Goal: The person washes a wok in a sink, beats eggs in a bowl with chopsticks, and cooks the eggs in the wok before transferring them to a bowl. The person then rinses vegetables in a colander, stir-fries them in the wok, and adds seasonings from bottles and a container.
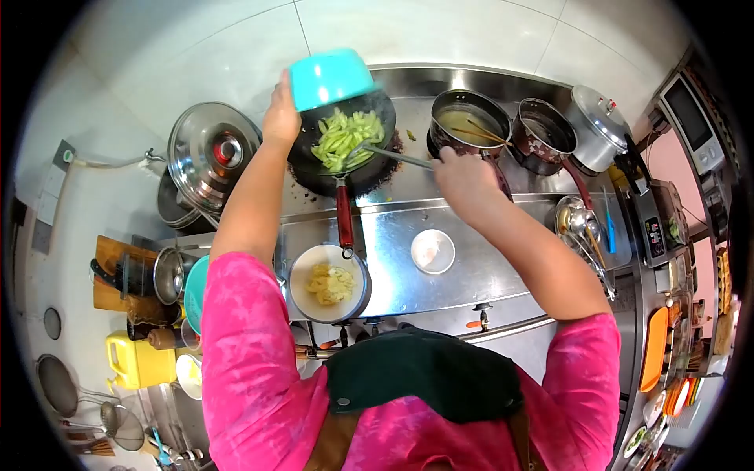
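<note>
My left hand (281,116) grips a turquoise bowl (331,78), tilted over the far side of a black wok (310,161). Pale green vegetable slices (345,140) lie in the wok. My right hand (471,182) is closed on the handle of a metal utensil (397,157), whose head touches the slices. Toward me points the wok's red handle (344,216). Below it, a white bowl (328,282) holds a yellow food (330,283). A small white dish (433,251) sits on the steel counter (389,282).
Right of the wok stand a pot with liquid and chopsticks (471,122), a second dark pot (546,133) and a lidded pressure cooker (598,125). A large steel lid (212,149) is at the left, above a yellow jug (141,361).
</note>
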Demonstrator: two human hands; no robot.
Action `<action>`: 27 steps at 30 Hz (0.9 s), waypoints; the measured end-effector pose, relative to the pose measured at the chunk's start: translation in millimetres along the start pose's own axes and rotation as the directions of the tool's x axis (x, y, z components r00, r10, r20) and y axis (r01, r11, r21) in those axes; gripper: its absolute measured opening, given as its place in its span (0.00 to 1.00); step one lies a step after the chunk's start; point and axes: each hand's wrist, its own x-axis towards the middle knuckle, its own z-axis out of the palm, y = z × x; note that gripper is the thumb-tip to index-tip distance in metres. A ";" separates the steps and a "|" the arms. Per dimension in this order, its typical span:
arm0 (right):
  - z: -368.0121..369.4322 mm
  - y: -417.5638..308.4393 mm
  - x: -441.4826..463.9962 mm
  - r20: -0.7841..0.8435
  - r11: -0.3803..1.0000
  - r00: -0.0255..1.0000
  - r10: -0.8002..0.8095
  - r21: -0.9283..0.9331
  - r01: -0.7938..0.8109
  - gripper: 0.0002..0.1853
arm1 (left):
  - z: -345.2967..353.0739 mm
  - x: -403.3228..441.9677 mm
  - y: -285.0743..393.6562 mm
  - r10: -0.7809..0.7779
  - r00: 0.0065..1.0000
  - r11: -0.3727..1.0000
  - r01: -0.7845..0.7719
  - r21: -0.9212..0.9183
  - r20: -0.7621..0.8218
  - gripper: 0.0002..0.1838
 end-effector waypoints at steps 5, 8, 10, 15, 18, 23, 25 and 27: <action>23.1 -13.5 57.1 0.199 0.939 0.980 0.008 0.336 -0.076 0.13 | 5.2 -10.6 -14.3 -0.526 0.804 0.244 0.454 -0.857 0.276 0.41; 54.0 -30.5 74.1 0.084 0.917 0.995 0.046 0.391 -0.076 0.15 | 33.0 -27.3 -22.8 -0.472 0.871 0.801 0.360 -0.479 -0.135 0.41; 68.7 -34.5 78.9 0.081 0.914 0.996 -0.024 0.405 -0.011 0.17 | 18.3 -37.9 5.6 -0.223 0.962 0.961 0.244 -0.128 0.160 0.42; 54.6 -14.9 61.3 0.137 0.950 0.985 -0.100 0.307 0.054 0.17 | 6.7 -32.6 21.6 0.086 0.995 0.991 -0.081 0.104 -0.047 0.41; 70.8 -22.7 70.1 0.116 0.935 0.993 0.012 0.351 -0.052 0.16 | 16.8 -39.3 25.8 -0.014 0.997 0.989 0.001 0.149 0.082 0.41; 44.6 -5.8 26.6 0.095 0.937 0.993 -0.071 0.349 0.033 0.16 | -6.0 -42.6 7.2 -0.284 0.952 0.957 0.288 -0.021 0.111 0.43; 48.6 10.1 23.3 0.088 0.943 0.990 -0.114 0.322 0.080 0.16 | -1.2 -53.8 -14.0 -0.444 0.896 0.779 0.381 -0.497 -0.009 0.36; 61.6 13.1 34.7 0.070 0.937 0.997 -0.038 0.350 0.012 0.15 | -44.6 -66.0 -5.5 -0.483 0.751 0.071 0.547 -0.834 0.451 0.27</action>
